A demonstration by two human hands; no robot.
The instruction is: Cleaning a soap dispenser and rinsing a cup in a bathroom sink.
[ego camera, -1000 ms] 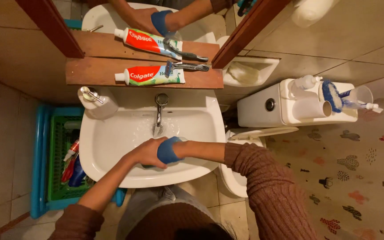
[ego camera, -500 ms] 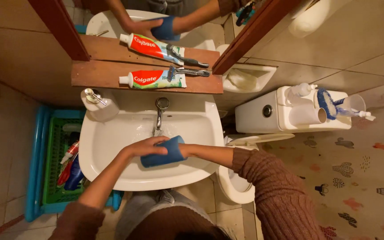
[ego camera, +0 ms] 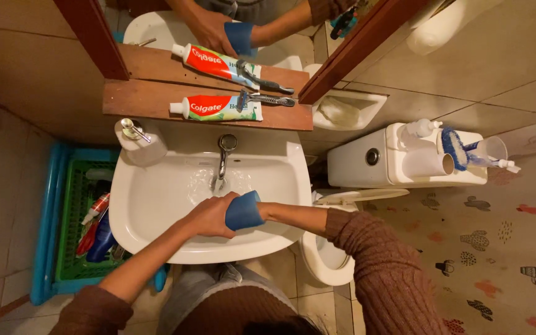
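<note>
Head view, bathroom basin, seen from above.

Item: blue cup point(ego camera: 244, 210). It is lying tilted on its side over the white sink point(ego camera: 156, 205), just below the faucet point(ego camera: 223, 155), where water is running and splashing in the bowl. The left hand point(ego camera: 209, 215) is closing around the cup's base end, fingers curling over it. The right hand is mostly hiding behind the cup; it appears to be gripping the rim end, though I cannot tell the finger positions for certain. Both brown sleeves point(ego camera: 373, 260) are reaching in from the lower edge.

Progress, as a judgement: rinsing is looking underway rather than finished. The cup is in the wet zone with water running, and nothing is showing it set down; shaking out, shutting off the faucet and putting the cup away are seemingly left.

Surroundings:
- Wooden shelf point(ego camera: 138, 99) above the sink, carrying a toothpaste tube point(ego camera: 215, 107) and a razor point(ego camera: 268, 98) lying across the tube's end.
- Mirror above, repeating the tube, razor, hands and cup.
- Soap dispenser point(ego camera: 139, 141) standing at the sink's back-left corner.
- Green basket point(ego camera: 72, 260) in a blue frame sitting left of the sink on the floor, holding bottles and tubes.
- Toilet tank point(ego camera: 367, 158) standing right of the sink, bearing a spray bottle point(ego camera: 418, 128), a cardboard roll point(ego camera: 426, 162) and a blue brush point(ego camera: 455, 147) in a clear holder.
- Patterned floor mat point(ego camera: 497, 248) lying at right.
</note>
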